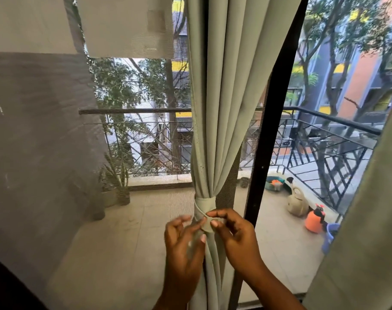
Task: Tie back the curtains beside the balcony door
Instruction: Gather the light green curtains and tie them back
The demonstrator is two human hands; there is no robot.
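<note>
Fastening tieback (204, 205) round gathered curtain (215, 130).
Right hand (233, 231) pinching the band end; left hand (184, 238) released, blurred. Best cinched snug, end tucked flat.

The left hand (184, 233) is motion-blurred, and the right curtain (365, 220) is cut off by the frame edge.

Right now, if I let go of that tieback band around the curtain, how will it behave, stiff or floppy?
Probably floppy: the tieback band wraps snugly round the gathered curtain like soft cloth. It looks light, so it should not sag much. The end pinched by the right hand may loosen if it is not fastened.
</note>
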